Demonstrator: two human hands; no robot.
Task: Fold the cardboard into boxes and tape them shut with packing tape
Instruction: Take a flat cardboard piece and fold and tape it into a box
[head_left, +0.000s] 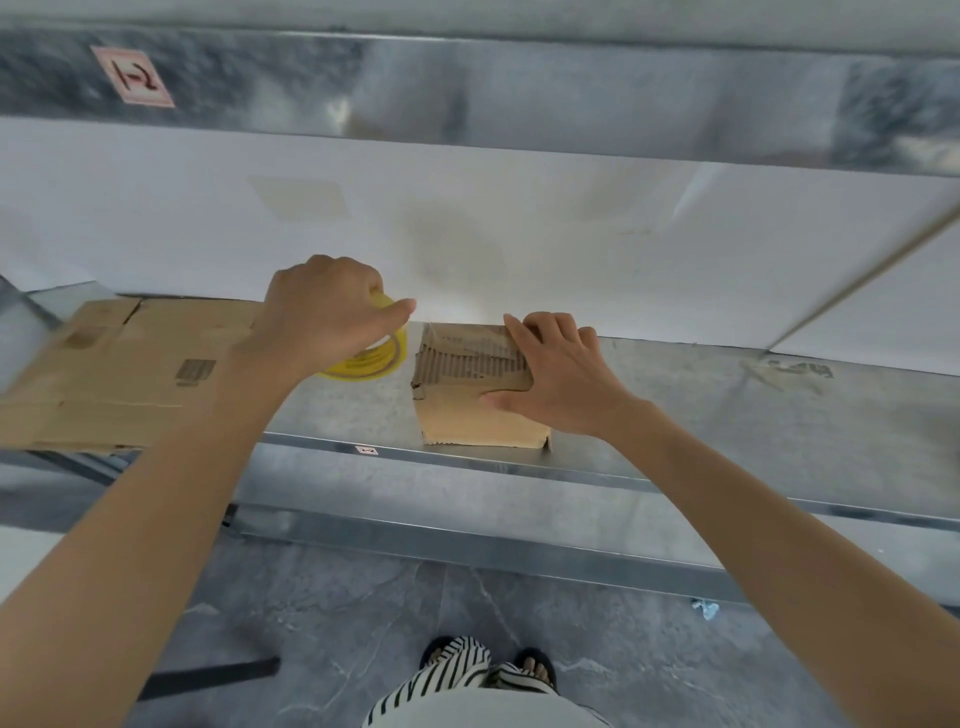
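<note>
A small folded cardboard box (470, 410) stands on the metal shelf (727, 415), its top torn so the corrugation shows. My right hand (556, 374) lies flat over the box's top right, fingers straight, thumb against the front face. My left hand (327, 312) grips a yellow-cored roll of packing tape (374, 358) just left of the box, above the shelf. A clear strip of tape seems to run from the roll to the box's top left edge, but it is faint.
Flat, unfolded cardboard (114, 374) lies on the shelf to the left. A white wall panel (571, 234) backs the shelf, and an upper metal shelf (571, 98) hangs overhead. A thin rod (857, 286) slants down at the right. Grey floor lies below.
</note>
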